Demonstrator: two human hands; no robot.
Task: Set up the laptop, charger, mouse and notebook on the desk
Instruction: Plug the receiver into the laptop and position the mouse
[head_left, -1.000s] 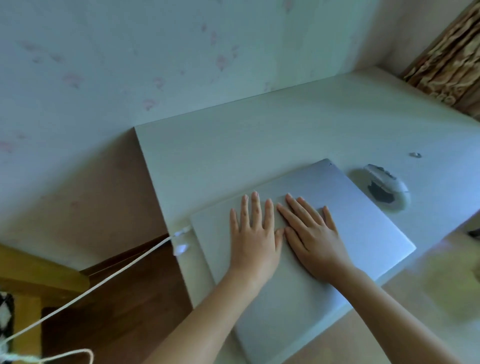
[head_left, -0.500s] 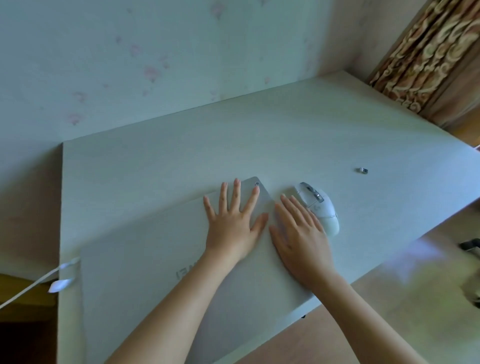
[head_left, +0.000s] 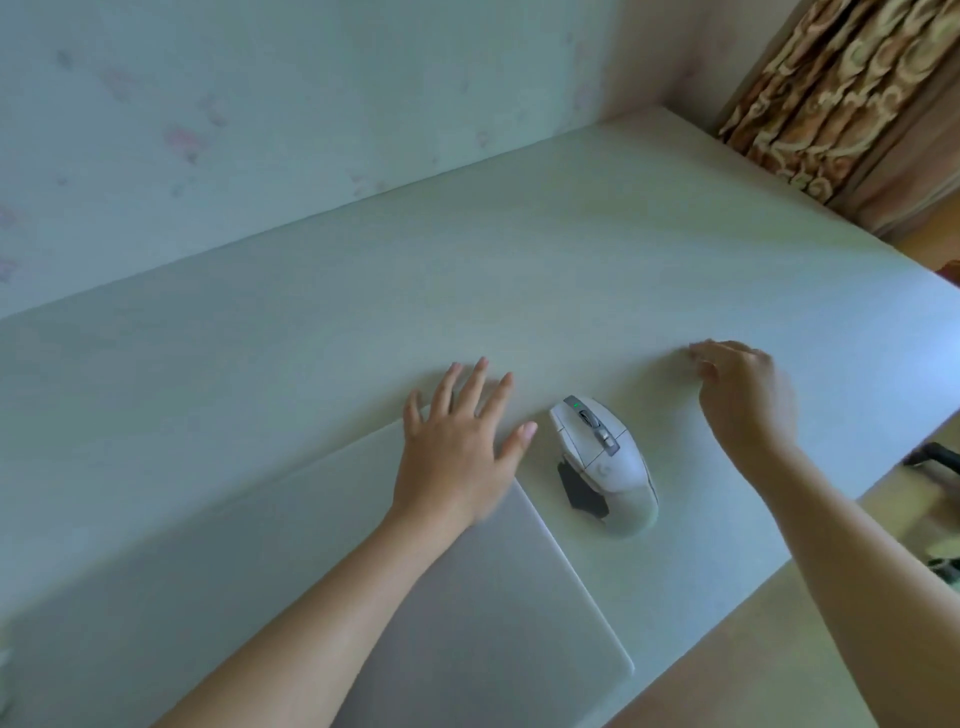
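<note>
Pale wood desk (head_left: 571, 270): closed silver laptop (head_left: 467, 597) overhangs lower edge under flat, spread-fingered left hand (head_left: 457, 447); blurred, loosely curled, apparently empty right hand (head_left: 743, 395) could clip white wireless mouse (head_left: 605, 462).

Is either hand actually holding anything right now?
The left hand rests flat on the closed laptop's far corner, gripping nothing. The right hand is blurred; cannot tell.

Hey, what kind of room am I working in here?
Probably a home study corner or bedroom: a pale desk pushed against a papered wall, a patterned curtain at the right, and a closed laptop beside a white wireless mouse.
</note>
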